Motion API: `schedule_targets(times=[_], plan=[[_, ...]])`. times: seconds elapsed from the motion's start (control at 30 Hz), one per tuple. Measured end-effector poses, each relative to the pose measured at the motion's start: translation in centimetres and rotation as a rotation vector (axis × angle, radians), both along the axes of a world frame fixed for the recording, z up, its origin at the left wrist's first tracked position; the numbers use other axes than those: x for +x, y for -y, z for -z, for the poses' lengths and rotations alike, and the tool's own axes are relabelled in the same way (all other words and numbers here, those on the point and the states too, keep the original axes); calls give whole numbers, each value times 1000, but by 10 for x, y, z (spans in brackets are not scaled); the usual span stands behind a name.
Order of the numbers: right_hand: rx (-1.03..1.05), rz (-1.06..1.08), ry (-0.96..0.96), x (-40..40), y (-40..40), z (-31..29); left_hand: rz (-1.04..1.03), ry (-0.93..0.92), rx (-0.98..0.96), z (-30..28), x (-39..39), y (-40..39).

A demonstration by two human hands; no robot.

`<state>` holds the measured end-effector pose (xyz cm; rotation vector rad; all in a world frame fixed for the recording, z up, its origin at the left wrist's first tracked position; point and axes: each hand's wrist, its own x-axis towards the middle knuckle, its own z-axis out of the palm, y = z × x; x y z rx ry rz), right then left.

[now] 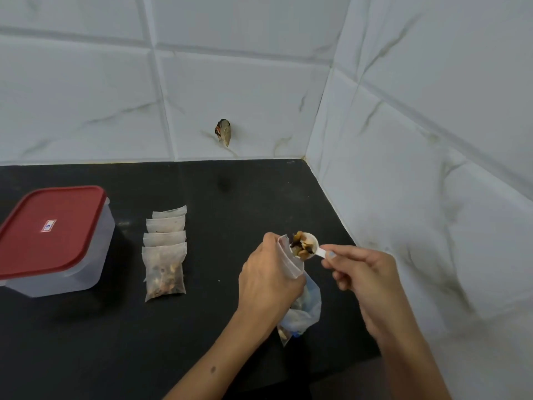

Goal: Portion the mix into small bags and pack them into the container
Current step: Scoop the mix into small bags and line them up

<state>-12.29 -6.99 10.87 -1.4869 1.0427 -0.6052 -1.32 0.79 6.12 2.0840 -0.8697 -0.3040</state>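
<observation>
Item: scoop (307,247) of mix, at the bag (291,259) mouth, 5 o'clock on the desk (202,327). We are pinching the scoop in the right hand (364,280), left hand (269,280) gripping the bag. We are advising: tip slowly, mouth held wide. Filled bags (165,255) at 9 o'clock; container (52,241) beyond, lidded.

Black counter (202,327) with lidded container (57,241) (red lid), four filled bags (165,255).

Four filled small bags (164,252), one lidded container (54,241), one scoop (307,249), one open bag (291,261), two hands (268,281).
</observation>
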Motion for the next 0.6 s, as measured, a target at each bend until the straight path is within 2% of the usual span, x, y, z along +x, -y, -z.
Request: schedule_targets(times=[0.17,0.3,0.4,0.6], plan=[[-764,-67,-262,10,-15,22,-41,-137,-64,1,0,5],[-1240,-16,-205,17,-19,34,-38,-213,-143,3,2,4],[-1293,-7,-171,17,-23,30,-22,-276,-237,3,2,1],[-1106,-4,-185,15,-36,20,-27,-258,-298,5,4,-3]])
